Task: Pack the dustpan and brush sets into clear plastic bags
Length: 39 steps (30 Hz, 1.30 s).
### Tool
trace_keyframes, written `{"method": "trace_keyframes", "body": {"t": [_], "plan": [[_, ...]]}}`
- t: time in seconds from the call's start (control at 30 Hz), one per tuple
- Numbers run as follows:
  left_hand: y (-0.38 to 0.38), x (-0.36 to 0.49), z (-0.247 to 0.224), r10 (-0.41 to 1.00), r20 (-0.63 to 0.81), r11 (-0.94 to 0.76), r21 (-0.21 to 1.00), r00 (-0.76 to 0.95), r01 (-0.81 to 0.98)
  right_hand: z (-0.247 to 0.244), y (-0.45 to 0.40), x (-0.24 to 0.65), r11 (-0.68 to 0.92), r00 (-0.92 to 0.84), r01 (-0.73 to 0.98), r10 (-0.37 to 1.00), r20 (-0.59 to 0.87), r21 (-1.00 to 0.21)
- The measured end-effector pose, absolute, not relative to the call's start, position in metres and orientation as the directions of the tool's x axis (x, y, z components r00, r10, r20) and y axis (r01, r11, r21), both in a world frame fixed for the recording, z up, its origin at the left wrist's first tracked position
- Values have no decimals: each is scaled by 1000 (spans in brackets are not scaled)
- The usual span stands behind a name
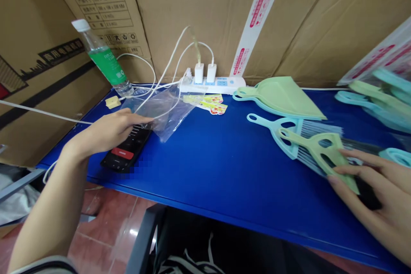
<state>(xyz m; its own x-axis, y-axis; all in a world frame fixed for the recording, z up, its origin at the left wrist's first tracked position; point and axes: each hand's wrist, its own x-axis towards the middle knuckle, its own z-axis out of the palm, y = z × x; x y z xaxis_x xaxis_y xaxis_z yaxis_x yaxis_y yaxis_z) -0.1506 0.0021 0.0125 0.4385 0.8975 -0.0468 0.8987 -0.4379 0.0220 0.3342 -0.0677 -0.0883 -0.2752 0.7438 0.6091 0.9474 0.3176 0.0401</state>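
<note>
My left hand is over a black phone lying on the blue table, its index finger stretched out toward a clear plastic bag. I cannot tell whether that fingertip touches the phone or the bag; the other fingers are partly hidden. At the right, my right hand grips a light green hand brush by its head, fingers on top and thumb in front. Beneath it lies a light blue hand brush with grey bristles. Behind these are stacked dustpans, a green one over a blue one.
A tilted water bottle leans at the back left. White chargers and cables run from a power strip along the cardboard boxes. Colourful paper strips lie before it. More blue and green dustpans are piled far right, blurred.
</note>
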Motion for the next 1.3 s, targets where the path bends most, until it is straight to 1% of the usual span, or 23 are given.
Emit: {"method": "trace_keyframes", "body": {"t": [0.03, 0.1, 0.23, 0.33, 0.43, 0.53, 0.6, 0.63, 0.67, 0.73, 0.8, 0.9, 1.0, 1.13, 1.2, 1.3], "plan": [[1, -152, 13, 908, -54, -415, 19, 415, 910, -85, -67, 332, 375, -330, 925, 704, 629, 66], [1, -151, 13, 917, -65, -393, 14, 393, 919, -81, -65, 329, 429, -371, 900, 650, 663, 84], [15, -148, 13, 898, -136, -421, 9, 418, 907, -79, -64, 324, 412, -324, 911, 670, 668, 28], [26, -146, 14, 883, -163, -439, 46, 440, 897, -77, -63, 319, 424, -301, 905, 698, 650, -36], [36, -140, 15, 876, -168, -441, 103, 452, 892, -75, -60, 310, 476, -326, 876, 704, 631, -78], [39, -136, 14, 868, -179, -446, 133, 464, 885, -74, -56, 297, 525, -376, 847, 702, 605, -83], [34, -139, 12, 876, -149, -438, 151, 459, 886, -74, -54, 289, 528, -380, 844, 713, 589, -95], [28, -143, 11, 881, -107, -441, 167, 461, 882, -75, -53, 286, 529, -377, 843, 713, 591, -100], [21, -147, 10, 900, -76, -412, 176, 429, 894, -76, -53, 284, 534, -381, 839, 715, 587, -105], [4, -158, 5, 936, 50, -352, 187, 349, 917, -80, -54, 283, 537, -377, 834, 722, 580, -125], [-11, -166, 0, 939, 130, -336, 157, 318, 929, -84, -55, 283, 525, -363, 839, 735, 573, -142], [-22, -168, -7, 939, 139, -325, 63, 314, 944, -88, -57, 285, 496, -330, 853, 755, 567, -164], [-22, -163, -10, 940, 154, -313, 26, 306, 949, -89, -58, 286, 489, -327, 857, 759, 563, -163], [-25, -159, -12, 959, 111, -267, 57, 260, 962, -89, -60, 287, 489, -326, 854, 770, 548, -179], [-31, -160, -14, 961, 148, -247, 95, 232, 964, -91, -60, 287, 483, -319, 854, 780, 538, -193], [-38, -162, -15, 959, 211, -221, 152, 187, 963, -93, -60, 287, 474, -317, 862, 782, 537, -181]]}}
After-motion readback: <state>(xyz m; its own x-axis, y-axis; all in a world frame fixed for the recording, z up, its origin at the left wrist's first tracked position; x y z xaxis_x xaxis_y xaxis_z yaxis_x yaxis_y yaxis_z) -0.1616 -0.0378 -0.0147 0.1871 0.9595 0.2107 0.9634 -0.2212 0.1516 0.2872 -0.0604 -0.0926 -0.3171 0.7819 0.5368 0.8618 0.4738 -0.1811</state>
